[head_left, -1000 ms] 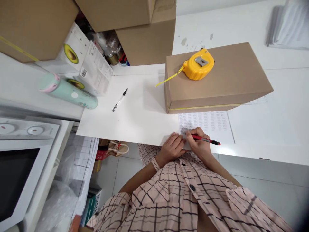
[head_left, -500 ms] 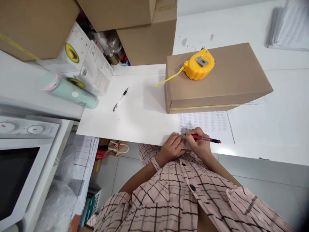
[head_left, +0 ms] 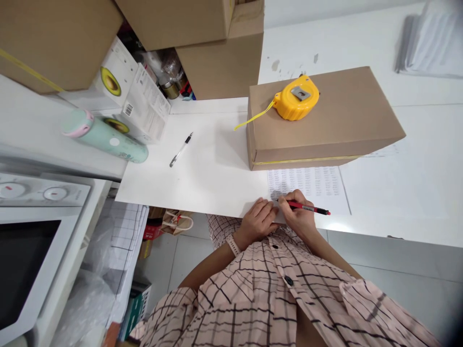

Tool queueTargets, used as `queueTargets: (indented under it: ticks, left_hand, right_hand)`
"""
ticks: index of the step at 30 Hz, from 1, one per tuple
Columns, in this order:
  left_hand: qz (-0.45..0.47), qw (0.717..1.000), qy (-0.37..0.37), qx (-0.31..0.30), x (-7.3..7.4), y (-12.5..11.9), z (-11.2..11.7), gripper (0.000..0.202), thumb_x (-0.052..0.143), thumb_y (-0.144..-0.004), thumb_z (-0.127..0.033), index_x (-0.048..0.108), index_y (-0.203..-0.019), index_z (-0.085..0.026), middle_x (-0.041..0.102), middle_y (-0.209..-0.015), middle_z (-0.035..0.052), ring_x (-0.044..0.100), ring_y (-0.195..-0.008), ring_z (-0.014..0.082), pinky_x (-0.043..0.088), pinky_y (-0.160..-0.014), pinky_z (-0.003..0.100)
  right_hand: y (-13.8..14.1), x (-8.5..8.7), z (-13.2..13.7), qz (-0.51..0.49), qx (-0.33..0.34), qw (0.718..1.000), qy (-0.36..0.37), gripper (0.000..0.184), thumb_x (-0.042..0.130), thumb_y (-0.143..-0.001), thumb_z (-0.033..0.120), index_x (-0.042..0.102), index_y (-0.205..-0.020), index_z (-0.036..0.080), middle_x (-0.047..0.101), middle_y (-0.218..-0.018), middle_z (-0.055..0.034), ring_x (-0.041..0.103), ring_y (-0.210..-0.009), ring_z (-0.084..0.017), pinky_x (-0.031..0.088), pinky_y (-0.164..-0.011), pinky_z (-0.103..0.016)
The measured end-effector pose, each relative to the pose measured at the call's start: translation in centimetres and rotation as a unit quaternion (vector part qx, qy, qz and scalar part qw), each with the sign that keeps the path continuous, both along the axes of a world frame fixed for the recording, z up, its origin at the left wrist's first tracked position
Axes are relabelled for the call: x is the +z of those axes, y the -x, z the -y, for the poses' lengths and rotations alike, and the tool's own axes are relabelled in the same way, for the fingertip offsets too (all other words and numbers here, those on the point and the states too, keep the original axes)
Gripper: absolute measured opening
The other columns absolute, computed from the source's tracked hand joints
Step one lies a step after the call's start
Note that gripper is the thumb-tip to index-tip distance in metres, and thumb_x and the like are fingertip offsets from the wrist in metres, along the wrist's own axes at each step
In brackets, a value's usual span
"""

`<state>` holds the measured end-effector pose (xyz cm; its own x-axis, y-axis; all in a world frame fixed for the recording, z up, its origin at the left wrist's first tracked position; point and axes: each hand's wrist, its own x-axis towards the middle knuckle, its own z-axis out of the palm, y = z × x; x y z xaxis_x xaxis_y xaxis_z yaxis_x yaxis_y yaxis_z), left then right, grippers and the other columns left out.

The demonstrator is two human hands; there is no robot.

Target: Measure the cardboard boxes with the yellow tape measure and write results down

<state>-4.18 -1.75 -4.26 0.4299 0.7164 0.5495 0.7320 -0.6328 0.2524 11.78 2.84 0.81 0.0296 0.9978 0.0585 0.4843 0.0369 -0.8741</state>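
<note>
A red pen with a black end is held in my right hand, its tip down at the lower left of a sheet of paper covered in rows of handwriting. My left hand lies flat at the table's front edge, fingers stretched out beside the sheet's left corner. Over the sheet's upper part stands a closed cardboard box, hiding whatever is under it. On that box rests a yellow tape measure with its strap hanging to the left.
Left on the white table lies a black-and-clear pen. A mint bottle leans near white avocado-printed boxes. Large cartons stack behind. A microwave stands at lower left; a paper stack sits back right.
The view has shifted very slightly. Both hands stay in almost the same place, with the red pen still in my right hand.
</note>
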Motion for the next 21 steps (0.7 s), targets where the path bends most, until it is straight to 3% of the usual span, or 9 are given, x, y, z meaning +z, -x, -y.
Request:
queueTargets:
  ticks: [21]
  left_hand:
    - [0.009,1.000,-0.022,0.009,-0.07,-0.06,-0.09,0.051,0.047,-0.103,-0.049,0.069,-0.121,-0.007,0.074,-0.120,0.0194,0.069,-0.119,0.0293,0.056,-0.108,0.051]
  right_hand:
    - [0.16,0.55,-0.16,-0.001,-0.003,1.000,-0.016,0.024,0.064,-0.085,0.034,0.049,-0.069,0.024,0.056,-0.062,0.0028,0.051,-0.058,-0.015,0.042,-0.058,-0.029]
